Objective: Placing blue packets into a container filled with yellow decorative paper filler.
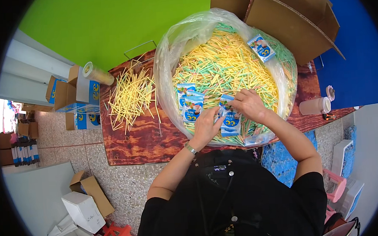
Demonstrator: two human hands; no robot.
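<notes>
A clear plastic bag [164,61] lies wide open on the table, filled with thin yellow, green and pinkish sticks [224,58]. Near its front edge, small blue-and-white packets [230,123] lie on the sticks, overlapping one another. My left hand [205,128] is at the left side of the upper one, its thumb and fingers closing on the edge. From the right, my right hand [250,105] pinches the same packet near its top. More packets [192,107] rest on the sticks left of my left hand. Another packet [261,48] lies at the bag's far right rim.
Loose yellow sticks [132,97] are heaped on the wood-patterned table [173,140] left of the bag. A clear jar [97,73] stands at the left edge, a lidded plastic container [314,106] at the right. An open cardboard box [289,25] stands behind the bag. Small boxes [80,91] are stacked at left.
</notes>
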